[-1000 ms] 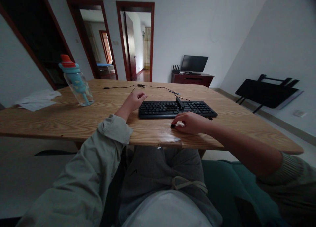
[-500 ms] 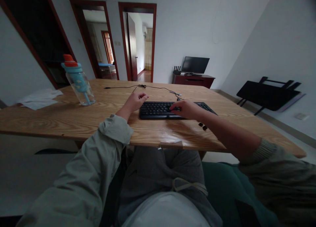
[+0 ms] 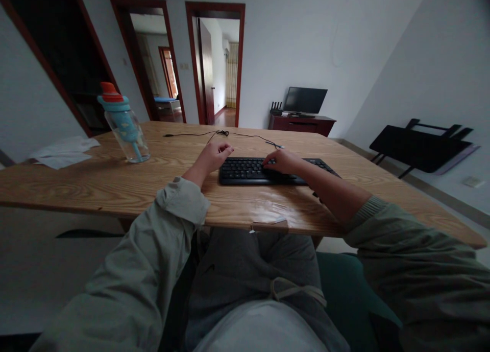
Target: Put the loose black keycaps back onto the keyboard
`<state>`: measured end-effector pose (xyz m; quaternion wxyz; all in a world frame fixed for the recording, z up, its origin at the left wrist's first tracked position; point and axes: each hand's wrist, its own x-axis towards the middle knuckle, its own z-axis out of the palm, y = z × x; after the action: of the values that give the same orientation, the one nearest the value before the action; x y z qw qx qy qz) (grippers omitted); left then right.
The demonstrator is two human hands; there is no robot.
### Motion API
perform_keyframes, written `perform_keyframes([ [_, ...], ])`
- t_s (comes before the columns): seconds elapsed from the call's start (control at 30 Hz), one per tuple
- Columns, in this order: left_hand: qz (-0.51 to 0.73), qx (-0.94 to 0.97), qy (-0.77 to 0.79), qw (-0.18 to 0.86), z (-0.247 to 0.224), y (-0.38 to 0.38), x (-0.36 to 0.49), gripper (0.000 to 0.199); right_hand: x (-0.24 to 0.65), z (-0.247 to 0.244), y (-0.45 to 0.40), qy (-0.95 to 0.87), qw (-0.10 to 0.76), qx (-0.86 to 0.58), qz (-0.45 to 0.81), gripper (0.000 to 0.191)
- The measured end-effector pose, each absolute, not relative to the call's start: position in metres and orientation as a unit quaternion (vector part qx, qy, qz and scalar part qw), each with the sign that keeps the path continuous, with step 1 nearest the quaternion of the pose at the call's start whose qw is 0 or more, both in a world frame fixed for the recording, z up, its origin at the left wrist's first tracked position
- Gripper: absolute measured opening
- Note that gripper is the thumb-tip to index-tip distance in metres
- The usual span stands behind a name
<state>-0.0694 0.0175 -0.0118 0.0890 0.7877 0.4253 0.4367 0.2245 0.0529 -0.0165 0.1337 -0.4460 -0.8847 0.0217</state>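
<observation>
A black keyboard lies flat on the wooden table in front of me. My right hand is over its middle, fingertips drawn together and touching the keys; anything between them is too small to make out. At the keyboard's left end, my left hand hovers with thumb and fingers pressed together, and I cannot tell what is in that pinch. Small dark pieces, which look like loose keycaps, lie on the table in front of the keyboard, partly behind my right forearm.
A clear bottle with a blue and red lid stands on the left, beside white tissues. A thin black cable runs across the table behind the keyboard. Brown tape sits at the front edge.
My right forearm has swung inward and now covers most of the small dark pieces. The right hand has shifted slightly over the keys; the left hand keeps its pinch. The view has moved slightly.
</observation>
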Motion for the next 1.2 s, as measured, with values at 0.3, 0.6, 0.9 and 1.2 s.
perform_keyframes([
  [0.3, 0.439, 0.782, 0.433, 0.086, -0.014, 0.019, -0.07, 0.031, 0.223, -0.014, 0.051, -0.895, 0.115, -0.431, 0.015, 0.026],
  [0.6, 0.443, 0.783, 0.427, 0.089, -0.014, 0.019, -0.071, 0.031, 0.214, -0.01, 0.046, -0.903, 0.094, -0.418, -0.042, 0.025],
  [0.9, 0.442, 0.783, 0.429, 0.085, -0.013, 0.017, -0.069, 0.032, 0.235, -0.01, 0.056, -0.863, 0.191, -0.465, 0.048, 0.023],
  [1.2, 0.431, 0.788, 0.431, 0.09, -0.012, 0.018, -0.071, 0.033, 0.283, -0.003, 0.048, -0.835, 0.114, -0.538, 0.023, 0.029],
])
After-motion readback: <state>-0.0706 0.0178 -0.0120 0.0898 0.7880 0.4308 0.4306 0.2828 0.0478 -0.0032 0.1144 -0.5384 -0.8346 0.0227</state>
